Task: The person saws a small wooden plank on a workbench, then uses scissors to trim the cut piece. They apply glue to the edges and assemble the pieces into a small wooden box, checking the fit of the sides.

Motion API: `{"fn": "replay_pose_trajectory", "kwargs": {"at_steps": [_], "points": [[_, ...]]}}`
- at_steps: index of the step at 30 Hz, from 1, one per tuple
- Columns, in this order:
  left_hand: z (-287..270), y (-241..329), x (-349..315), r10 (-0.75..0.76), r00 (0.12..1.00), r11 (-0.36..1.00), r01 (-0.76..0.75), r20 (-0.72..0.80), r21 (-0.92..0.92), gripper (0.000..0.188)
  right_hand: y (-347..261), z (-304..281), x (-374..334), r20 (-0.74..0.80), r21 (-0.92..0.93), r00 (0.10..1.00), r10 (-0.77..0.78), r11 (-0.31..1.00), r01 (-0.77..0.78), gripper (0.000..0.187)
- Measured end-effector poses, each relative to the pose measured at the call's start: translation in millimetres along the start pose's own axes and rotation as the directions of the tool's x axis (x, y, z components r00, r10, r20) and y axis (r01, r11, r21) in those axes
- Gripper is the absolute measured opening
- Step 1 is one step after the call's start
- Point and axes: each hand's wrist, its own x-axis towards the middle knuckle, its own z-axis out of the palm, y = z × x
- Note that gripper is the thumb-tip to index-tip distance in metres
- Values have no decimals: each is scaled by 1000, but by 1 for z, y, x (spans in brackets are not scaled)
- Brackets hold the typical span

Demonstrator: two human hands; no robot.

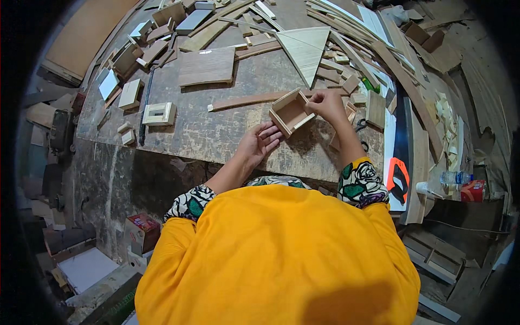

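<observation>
A small open-topped wooden box (293, 115) sits at an angle near the front of the workbench, between my hands. My left hand (259, 143) is turned palm up at the box's near left side. Its fingers are stretched out, with the tips against the wood. On the other side, my right hand (329, 106) has thumb and fingers pinched together at the box's right wall. Whatever lies between those fingertips is too small to make out. Behind the box runs a long thin wooden strip (238, 102), partly hidden by the box.
A flat wooden board (207, 67) and a pale triangular panel (305, 50) lie farther back. To the left are a small framed wooden piece (159, 114) and a dark rod (145, 105). Scissors (361, 125) and an orange-handled saw (398, 181) lie on the right. Offcuts crowd the back.
</observation>
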Motion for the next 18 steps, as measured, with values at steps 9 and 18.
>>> {"fn": "replay_pose_trajectory", "kwargs": {"at_steps": [9, 18], "points": [[-4, -1, 3, 11, 1000, 1000, -12, 17, 8, 42, 10, -6, 3, 221, 281, 971, 93, 947, -155, 13], [0, -1, 0, 11, 1000, 999, -11, -4, 30, 43, 25, -4, -1, 334, 443, 926, 175, 838, -318, 14]]}}
